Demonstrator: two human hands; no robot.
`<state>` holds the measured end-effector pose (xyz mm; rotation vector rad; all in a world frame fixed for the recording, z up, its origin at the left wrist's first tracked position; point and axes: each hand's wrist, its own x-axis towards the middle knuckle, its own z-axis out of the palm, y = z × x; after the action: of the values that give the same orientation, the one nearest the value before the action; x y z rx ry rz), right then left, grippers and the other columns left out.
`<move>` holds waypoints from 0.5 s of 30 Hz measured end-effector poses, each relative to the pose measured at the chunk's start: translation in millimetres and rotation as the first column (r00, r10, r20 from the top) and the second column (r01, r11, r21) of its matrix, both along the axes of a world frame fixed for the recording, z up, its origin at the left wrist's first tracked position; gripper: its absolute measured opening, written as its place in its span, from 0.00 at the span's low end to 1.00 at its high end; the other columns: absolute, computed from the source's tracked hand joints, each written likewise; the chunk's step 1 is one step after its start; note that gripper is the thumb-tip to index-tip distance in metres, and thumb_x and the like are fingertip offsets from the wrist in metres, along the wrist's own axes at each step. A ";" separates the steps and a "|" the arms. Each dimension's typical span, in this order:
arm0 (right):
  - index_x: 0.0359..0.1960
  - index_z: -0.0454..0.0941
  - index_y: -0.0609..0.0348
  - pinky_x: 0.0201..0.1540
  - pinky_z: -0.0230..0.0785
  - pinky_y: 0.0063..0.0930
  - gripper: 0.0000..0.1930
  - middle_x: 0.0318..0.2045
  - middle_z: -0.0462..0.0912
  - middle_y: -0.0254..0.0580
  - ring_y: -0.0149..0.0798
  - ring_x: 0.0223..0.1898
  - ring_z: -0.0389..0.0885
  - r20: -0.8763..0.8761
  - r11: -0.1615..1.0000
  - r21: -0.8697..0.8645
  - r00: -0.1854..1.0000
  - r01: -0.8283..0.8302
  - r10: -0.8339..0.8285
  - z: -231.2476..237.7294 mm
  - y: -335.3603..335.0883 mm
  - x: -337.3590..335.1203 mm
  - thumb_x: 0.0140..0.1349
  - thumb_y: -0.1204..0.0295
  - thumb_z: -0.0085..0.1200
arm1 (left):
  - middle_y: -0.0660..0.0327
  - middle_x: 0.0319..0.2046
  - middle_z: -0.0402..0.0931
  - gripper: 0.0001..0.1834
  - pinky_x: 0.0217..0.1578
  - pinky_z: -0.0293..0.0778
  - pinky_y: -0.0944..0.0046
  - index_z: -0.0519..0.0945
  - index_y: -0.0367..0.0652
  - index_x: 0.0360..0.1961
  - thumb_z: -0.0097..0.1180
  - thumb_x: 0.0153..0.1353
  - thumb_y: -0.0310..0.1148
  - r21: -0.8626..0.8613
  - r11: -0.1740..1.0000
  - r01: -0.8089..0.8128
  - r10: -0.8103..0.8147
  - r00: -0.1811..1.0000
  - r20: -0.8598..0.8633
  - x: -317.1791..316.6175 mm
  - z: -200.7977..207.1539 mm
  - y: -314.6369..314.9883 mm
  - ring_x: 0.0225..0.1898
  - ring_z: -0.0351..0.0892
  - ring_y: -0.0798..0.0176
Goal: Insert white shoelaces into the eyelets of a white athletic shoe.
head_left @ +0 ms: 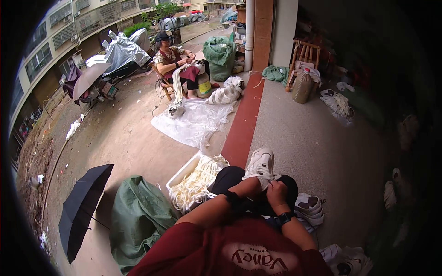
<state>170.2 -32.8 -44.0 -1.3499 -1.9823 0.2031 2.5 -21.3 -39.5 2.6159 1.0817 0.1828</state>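
A white sneaker [261, 162] rests on my lap between my knees, its toe pointing away from me. White laces [258, 174] cross its upper. My left hand [251, 186] is at the near left side of the sneaker, closed on it, with its fingertips mostly hidden. Opposite it, my right hand [276, 192] has its fingers pinched together by the shoe's opening, apparently on a lace end. A white foam box [182, 172] to the left of my knees is heaped with pale flat laces [199, 181].
More sneakers [309, 208] lie by my right leg. A green sack [140, 216] and an open black umbrella [85, 207] stand left. Ahead, a seated person [177, 64] handles white strands beside a plastic sheet [193, 122]. A large bottle [302, 86] stands before a wooden chair [305, 53].
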 end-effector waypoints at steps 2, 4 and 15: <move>0.17 0.73 0.60 0.27 0.66 0.46 0.07 0.17 0.73 0.51 0.54 0.23 0.74 -0.003 1.000 0.007 1.000 -0.015 0.015 2.1 1.5 -0.2 0.47 0.73 0.55 | 0.54 0.17 0.74 0.09 0.26 0.70 0.60 0.77 0.36 0.21 0.53 0.51 0.32 -0.253 0.967 0.008 0.054 0.970 0.236 -28.3 -0.3 -18.4 0.20 0.74 0.61; 0.16 0.72 0.60 0.27 0.67 0.45 0.08 0.17 0.74 0.51 0.54 0.24 0.75 -0.018 1.000 0.014 1.000 -0.008 0.008 5.3 -0.7 0.1 0.47 0.72 0.56 | 0.62 0.16 0.71 0.09 0.24 0.67 0.67 0.76 0.38 0.22 0.54 0.56 0.31 -0.636 0.755 -0.157 0.393 0.885 0.248 -41.7 30.9 -48.6 0.19 0.69 0.71; 0.19 0.73 0.62 0.26 0.65 0.42 0.05 0.21 0.73 0.50 0.53 0.24 0.73 -0.056 0.972 0.062 0.971 -0.229 0.232 37.2 -9.2 -8.3 0.46 0.76 0.56 | 0.72 0.19 0.73 0.10 0.20 0.60 0.77 0.75 0.46 0.21 0.60 0.56 0.35 -0.900 0.423 0.108 0.712 0.574 0.404 -46.9 21.5 -46.8 0.18 0.66 0.79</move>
<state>161.9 -41.9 -6.9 -1.0641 -2.0735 0.2935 -44.4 -68.1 -17.9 1.0912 0.9623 0.5944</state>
